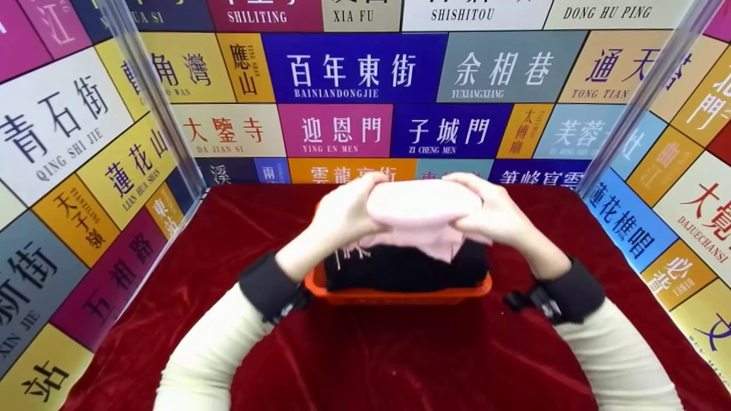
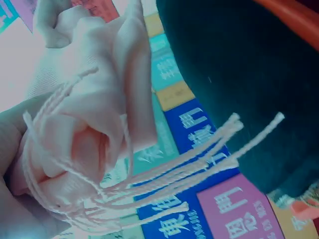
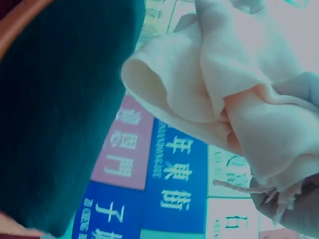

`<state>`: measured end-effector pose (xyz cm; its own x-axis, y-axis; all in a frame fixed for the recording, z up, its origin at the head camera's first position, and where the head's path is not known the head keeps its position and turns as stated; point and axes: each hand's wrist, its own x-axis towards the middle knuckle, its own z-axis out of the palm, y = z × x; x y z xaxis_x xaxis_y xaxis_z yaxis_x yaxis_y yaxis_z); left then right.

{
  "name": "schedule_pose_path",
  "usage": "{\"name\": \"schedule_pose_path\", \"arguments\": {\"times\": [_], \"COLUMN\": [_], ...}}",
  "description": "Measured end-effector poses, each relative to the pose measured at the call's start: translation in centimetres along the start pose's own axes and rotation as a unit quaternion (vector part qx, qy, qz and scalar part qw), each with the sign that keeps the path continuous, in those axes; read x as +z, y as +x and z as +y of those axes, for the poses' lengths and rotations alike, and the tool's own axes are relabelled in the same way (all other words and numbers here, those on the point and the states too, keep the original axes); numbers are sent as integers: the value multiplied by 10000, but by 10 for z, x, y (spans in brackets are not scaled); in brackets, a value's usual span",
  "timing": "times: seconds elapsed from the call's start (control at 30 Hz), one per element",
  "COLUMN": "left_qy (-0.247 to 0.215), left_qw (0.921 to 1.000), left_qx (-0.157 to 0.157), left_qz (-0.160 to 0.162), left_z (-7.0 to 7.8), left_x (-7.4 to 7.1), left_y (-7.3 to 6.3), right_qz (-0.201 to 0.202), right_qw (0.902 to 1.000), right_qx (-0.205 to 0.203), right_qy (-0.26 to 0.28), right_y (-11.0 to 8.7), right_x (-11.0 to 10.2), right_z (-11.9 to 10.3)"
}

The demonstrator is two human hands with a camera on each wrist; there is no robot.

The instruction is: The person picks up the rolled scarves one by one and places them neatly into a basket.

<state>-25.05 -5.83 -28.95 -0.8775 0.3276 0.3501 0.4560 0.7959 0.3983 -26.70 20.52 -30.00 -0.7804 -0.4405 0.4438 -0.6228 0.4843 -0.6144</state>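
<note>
A folded pink scarf (image 1: 424,202) is held up between both hands above an orange basket (image 1: 400,297). My left hand (image 1: 349,210) grips its left end, and twisted fringe strands (image 2: 199,172) dangle there in the left wrist view. On the opposite end, my right hand (image 1: 495,212) holds the scarf with the thumb on the near side. Loose folds (image 3: 174,84) and a short bit of fringe show in the right wrist view. Beneath the scarf, black fabric (image 1: 408,271) fills the basket; the scarf and hands hide its far part.
Dark red velvet cloth (image 1: 365,354) covers the table under the basket. Panels with street-name lettering (image 1: 354,68) stand at the back and both sides, with clear upright posts (image 1: 154,97) at the corners. Black bands with small devices (image 1: 274,288) sit on both wrists.
</note>
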Motion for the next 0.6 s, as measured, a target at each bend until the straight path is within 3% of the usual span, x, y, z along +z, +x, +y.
{"name": "schedule_pose_path", "arguments": {"times": [0.1,0.27,0.47,0.6], "left_qy": [-148,30,416,1000], "left_qw": [9999,9993,9958,9903], "left_qx": [-36,-245,-391,-316], "left_qz": [-31,-268,-720,-911], "left_z": [-12,-37,-56,-60], "left_x": [6,24,48,55], "left_y": [17,46,67,75], "right_qz": [-227,-822,-1682,-1926], "right_qw": [9994,9926,9685,9542], "right_qx": [112,405,570,470], "right_qy": [-243,-800,-1748,-2239], "right_y": [18,52,75,81], "right_x": [2,11,24,32], "right_z": [12,36,64,75]}}
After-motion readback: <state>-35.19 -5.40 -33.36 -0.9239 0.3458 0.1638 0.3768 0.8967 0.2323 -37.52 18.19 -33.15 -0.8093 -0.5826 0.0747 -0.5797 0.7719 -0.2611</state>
